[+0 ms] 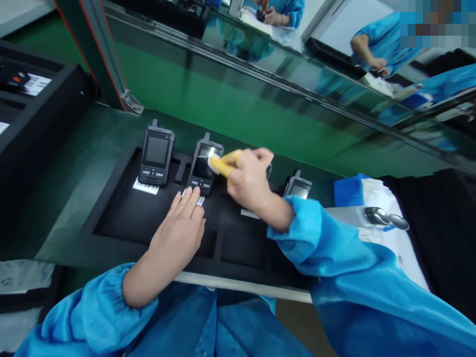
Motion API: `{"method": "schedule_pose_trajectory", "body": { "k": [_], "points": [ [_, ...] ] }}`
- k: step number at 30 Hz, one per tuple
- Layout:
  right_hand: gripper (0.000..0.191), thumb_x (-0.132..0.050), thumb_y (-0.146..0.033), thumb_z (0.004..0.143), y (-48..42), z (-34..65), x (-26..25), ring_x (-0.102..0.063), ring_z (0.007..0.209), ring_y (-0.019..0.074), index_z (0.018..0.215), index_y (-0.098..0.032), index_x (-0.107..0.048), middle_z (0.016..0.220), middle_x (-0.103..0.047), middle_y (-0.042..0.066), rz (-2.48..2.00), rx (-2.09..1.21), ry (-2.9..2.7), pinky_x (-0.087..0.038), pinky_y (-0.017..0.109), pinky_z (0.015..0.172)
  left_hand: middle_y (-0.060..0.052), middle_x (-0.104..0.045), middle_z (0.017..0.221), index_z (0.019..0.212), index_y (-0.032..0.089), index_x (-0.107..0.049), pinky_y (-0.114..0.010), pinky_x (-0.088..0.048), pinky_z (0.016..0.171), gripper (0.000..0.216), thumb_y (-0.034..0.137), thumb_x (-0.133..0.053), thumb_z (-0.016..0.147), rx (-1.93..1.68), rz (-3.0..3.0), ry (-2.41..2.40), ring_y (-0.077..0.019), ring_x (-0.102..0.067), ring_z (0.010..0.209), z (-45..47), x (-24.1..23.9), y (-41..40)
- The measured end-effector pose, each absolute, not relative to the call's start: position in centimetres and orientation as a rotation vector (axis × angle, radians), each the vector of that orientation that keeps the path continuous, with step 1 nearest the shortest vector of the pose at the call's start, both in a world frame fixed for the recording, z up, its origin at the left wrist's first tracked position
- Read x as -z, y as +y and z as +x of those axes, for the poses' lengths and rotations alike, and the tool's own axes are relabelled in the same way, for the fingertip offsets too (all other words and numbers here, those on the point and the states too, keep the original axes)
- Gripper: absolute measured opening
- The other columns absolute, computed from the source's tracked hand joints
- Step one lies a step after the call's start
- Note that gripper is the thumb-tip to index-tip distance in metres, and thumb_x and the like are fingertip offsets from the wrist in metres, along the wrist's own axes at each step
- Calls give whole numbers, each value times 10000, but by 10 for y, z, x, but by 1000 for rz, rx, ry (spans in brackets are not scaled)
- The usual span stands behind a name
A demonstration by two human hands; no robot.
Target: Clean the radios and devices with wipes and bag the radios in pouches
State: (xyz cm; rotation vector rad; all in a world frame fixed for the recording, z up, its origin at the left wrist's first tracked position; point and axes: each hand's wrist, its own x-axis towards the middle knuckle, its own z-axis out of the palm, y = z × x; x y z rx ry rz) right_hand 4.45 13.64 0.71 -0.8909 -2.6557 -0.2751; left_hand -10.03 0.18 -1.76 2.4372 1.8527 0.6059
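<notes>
Several black handheld radios lie in a black foam tray [122, 218] on the green bench. My right hand [251, 181], with yellow finger cots on two fingers, pinches a small white pad [213, 162] against the screen of the second radio [204, 166]. My left hand [180, 225] lies flat on the tray with fingers stretched out, its tips at that radio's lower end beside a small white label. The first radio [156, 154] sits to the left with a label below it. A third radio [298, 187] shows partly behind my right wrist.
A black tray [33, 109] with another device stands at far left. A blue cloth [345, 191], white sheet and metal spoon-like tool [385, 218] lie at right. A metal rail [282, 84] crosses behind; people in blue coats work beyond it.
</notes>
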Motion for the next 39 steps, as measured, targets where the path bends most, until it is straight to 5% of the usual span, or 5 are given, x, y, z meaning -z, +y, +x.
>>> {"method": "schedule_pose_trajectory", "body": {
  "k": [6, 13, 21, 34, 39],
  "points": [
    [313, -411, -108, 897, 120, 43, 12, -449, 835, 172, 1000, -219, -685, 880, -625, 40, -830, 371, -2673, -192, 386, 782, -247, -554, 1311, 973, 58, -617, -512, -438, 1034, 221, 124, -429, 877, -649, 2410, 1843, -330, -500, 1260, -100, 17, 3],
    [260, -456, -129, 880, 95, 43, -2, -456, 813, 152, 840, -216, -697, 839, -625, 18, -564, 257, -2767, -198, 371, 798, -139, -700, 1117, 827, 157, -600, -397, -479, 1009, 185, 142, -432, 903, -1082, 2175, 1948, -204, -642, 1093, -120, 9, -10],
    [328, -373, -113, 894, 160, -39, -28, -431, 900, 204, 897, -228, -680, 924, -578, 40, -802, 214, -2644, -192, 432, 840, -196, -538, 1351, 1030, 98, -600, -549, -387, 1058, 262, 107, -373, 899, -694, 2170, 2192, -322, -472, 1288, -153, 13, -13],
    [367, -321, -207, 985, 151, -66, -6, -442, 836, 163, 911, -233, -679, 869, -618, 21, -444, 506, -2702, -190, 402, 852, -219, -504, 1375, 1035, 75, -594, -496, -394, 1078, 287, 48, -357, 875, -634, 2103, 2138, -304, -427, 1324, -149, 18, -10],
    [395, -353, -139, 957, 146, -77, -4, -427, 777, 157, 698, -198, -645, 754, -566, 14, -452, 588, -2600, -205, 386, 807, -212, -504, 1377, 1070, 66, -585, -485, -399, 1081, 302, 56, -346, 885, -644, 2080, 2149, -295, -422, 1327, -148, 19, -9]
  ]
}}
